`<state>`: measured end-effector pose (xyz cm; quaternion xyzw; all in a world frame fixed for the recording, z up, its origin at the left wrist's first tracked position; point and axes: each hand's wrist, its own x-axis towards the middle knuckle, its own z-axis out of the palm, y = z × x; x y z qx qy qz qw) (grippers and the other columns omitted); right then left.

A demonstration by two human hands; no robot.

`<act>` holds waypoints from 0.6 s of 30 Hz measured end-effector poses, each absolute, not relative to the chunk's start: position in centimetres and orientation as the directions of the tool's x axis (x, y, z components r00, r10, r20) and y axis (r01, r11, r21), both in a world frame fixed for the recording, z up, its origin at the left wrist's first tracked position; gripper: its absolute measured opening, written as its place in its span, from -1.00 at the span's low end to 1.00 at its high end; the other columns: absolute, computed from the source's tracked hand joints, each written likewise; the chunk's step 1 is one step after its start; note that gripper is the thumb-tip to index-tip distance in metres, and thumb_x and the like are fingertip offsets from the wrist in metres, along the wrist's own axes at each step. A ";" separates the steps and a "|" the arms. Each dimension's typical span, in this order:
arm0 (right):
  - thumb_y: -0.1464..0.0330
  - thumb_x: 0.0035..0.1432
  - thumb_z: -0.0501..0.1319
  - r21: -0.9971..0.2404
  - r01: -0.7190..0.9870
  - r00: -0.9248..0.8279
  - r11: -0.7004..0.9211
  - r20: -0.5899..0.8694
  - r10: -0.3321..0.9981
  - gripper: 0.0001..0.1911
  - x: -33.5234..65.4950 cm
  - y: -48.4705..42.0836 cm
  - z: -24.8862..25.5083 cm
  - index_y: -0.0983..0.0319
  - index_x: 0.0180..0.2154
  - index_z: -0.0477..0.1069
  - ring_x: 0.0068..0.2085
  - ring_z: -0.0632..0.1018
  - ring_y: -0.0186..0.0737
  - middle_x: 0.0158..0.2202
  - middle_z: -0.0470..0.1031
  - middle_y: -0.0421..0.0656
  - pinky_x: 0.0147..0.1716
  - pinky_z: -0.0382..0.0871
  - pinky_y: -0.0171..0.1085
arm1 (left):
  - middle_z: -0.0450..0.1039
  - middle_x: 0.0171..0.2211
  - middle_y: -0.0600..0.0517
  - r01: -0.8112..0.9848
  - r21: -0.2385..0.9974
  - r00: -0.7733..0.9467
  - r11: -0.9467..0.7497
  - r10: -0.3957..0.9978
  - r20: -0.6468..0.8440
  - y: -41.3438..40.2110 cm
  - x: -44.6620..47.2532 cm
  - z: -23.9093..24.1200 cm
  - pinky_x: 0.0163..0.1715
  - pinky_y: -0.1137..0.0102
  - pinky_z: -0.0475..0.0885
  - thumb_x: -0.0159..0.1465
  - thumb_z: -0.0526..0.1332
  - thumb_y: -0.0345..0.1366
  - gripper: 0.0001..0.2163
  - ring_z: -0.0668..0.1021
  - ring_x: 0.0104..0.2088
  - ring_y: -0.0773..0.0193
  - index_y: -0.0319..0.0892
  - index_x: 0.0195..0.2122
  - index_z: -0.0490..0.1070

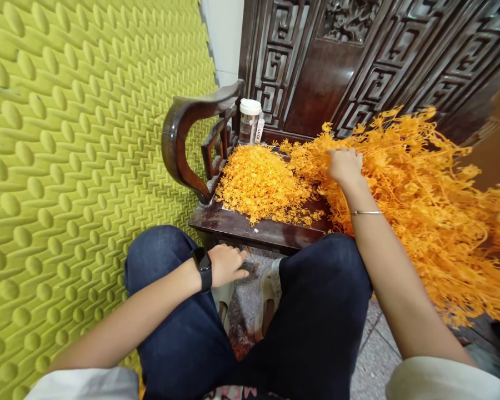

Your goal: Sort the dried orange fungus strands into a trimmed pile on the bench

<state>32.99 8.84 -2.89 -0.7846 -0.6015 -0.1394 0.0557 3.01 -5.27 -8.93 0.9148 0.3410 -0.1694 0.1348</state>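
Note:
My left hand (228, 264) hangs between my knees beside the left thigh, fingers loosely stretched and apart, with nothing in it. My right hand (346, 165) reaches into the near end of a big heap of orange artificial flower sprays (433, 222). Its fingers curl down around some of the orange stems, and the fingertips are hidden among them. Left of that hand, a mound of small loose orange flower pieces (258, 178) sits on the dark wooden bench seat (270, 232). A few pieces trail between mound and heap.
A clear jar with a white lid (250, 119) stands behind the mound, by the bench's curved wooden armrest (183, 128). A carved dark backrest (316, 83) rises behind. Yellow-green padded wall covering (87, 139) runs along the left. Orange bits lie on the speckled floor (248, 303).

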 end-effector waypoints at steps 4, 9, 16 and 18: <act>0.50 0.12 0.05 0.050 0.958 0.250 -0.282 0.337 0.908 -0.73 33.1 8.9 -2.4 0.40 -0.26 0.51 -0.03 0.38 0.06 -0.22 0.48 0.14 -0.06 0.16 0.03 | 0.56 -0.28 -0.22 0.669 0.135 0.708 -0.731 0.572 -0.414 -5.3 3.0 -8.6 -0.29 0.26 0.45 0.25 0.11 -0.15 -0.71 0.60 -0.27 0.03 -0.29 -0.22 0.43; 0.42 0.18 0.05 -0.025 0.979 0.189 -0.204 0.498 0.846 -0.73 31.8 8.3 -0.9 0.31 -0.23 0.51 -0.11 0.37 -0.01 -0.23 0.48 0.05 -0.06 0.12 0.02 | 0.56 -0.30 -0.20 0.677 0.131 0.706 -0.725 0.587 -0.397 -5.2 2.8 -9.4 -0.31 0.27 0.45 0.24 0.11 -0.13 -0.71 0.61 -0.29 0.03 -0.26 -0.23 0.42; 0.33 0.22 0.09 -0.238 0.971 0.219 -0.038 0.805 0.551 -0.71 30.0 5.7 1.2 0.28 -0.15 0.52 -0.15 0.40 -0.07 -0.20 0.42 0.08 -0.15 0.22 -0.15 | 0.55 -0.32 -0.20 0.662 0.122 0.722 -0.740 0.586 -0.367 -5.1 2.8 -10.2 -0.33 0.25 0.45 0.29 0.05 -0.19 -0.75 0.61 -0.31 0.02 -0.26 -0.24 0.40; 0.36 0.20 0.09 -0.313 0.949 0.265 0.024 0.840 0.473 -0.72 30.2 5.5 1.3 0.32 -0.17 0.52 -0.19 0.43 -0.12 -0.24 0.43 0.06 -0.21 0.26 -0.21 | 0.55 -0.33 -0.19 0.646 0.125 0.738 -0.753 0.574 -0.355 -5.1 2.8 -10.4 -0.33 0.26 0.45 0.28 0.03 -0.34 -0.83 0.61 -0.32 0.05 -0.25 -0.25 0.39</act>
